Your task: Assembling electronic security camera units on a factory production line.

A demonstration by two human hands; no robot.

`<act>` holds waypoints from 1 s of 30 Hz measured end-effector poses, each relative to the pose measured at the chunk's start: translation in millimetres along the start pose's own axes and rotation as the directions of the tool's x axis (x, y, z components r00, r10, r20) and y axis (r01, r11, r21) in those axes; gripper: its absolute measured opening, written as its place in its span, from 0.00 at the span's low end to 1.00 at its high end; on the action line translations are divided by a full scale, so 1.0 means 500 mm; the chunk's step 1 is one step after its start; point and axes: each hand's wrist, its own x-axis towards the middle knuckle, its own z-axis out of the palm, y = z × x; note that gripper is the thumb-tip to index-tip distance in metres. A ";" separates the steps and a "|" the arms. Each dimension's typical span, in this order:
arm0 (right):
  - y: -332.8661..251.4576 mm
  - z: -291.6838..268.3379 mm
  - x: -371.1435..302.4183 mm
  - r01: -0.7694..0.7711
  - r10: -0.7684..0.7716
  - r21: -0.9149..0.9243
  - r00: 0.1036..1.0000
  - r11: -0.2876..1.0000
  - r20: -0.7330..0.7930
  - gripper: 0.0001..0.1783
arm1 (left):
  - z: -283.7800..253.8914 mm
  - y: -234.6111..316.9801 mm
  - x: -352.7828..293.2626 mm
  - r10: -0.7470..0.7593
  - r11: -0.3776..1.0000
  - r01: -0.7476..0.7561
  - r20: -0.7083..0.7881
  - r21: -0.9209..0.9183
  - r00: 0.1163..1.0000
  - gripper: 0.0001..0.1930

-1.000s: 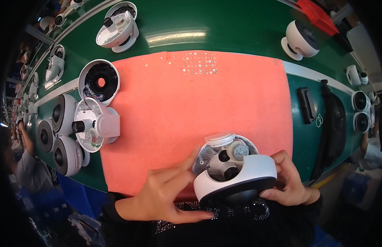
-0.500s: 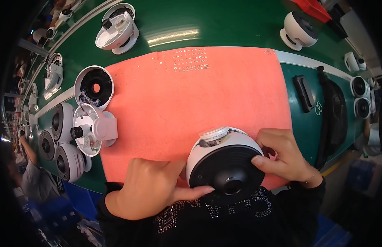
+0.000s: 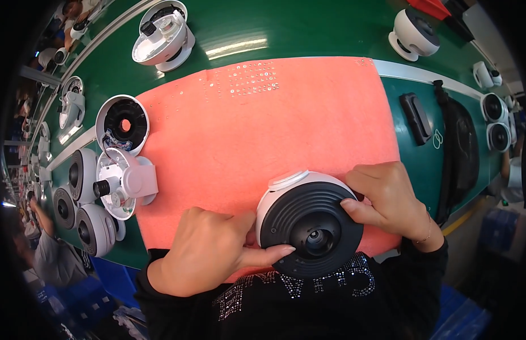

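Grasping a round, ridged, black-faced white plastic housing [image 3: 310,221], the left hand [image 3: 209,249] and right hand [image 3: 387,198] flank it at the near edge of a fuzzy coral cloth [image 3: 263,130].

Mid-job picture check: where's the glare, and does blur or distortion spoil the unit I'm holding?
Head view: bright glare streaks the green tabletop beyond the coral mat; head view: the right-hand metal strip curves from fisheye distortion; head view: the round white unit shows no obvious blur, its lens distinguishable.
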 end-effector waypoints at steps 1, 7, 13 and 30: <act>-0.010 -0.002 -0.003 0.030 -0.041 -0.127 0.996 0.991 -0.084 0.16 | 0.000 0.000 -0.001 0.000 1.000 0.000 0.001 0.001 1.000 0.26; -0.067 0.000 0.004 0.360 -0.411 -0.228 0.876 0.905 -0.251 0.17 | 0.001 0.003 0.000 -0.007 1.000 0.006 -0.031 -0.027 1.000 0.25; -0.086 -0.026 0.007 0.498 -0.492 -0.043 0.865 0.866 0.101 0.21 | -0.002 0.001 -0.001 0.003 1.000 -0.003 0.021 0.019 1.000 0.25; -0.023 0.005 0.019 0.104 -0.084 0.073 0.967 0.992 -0.241 0.30 | -0.006 -0.005 0.012 -0.129 0.961 0.103 0.084 0.257 0.988 0.27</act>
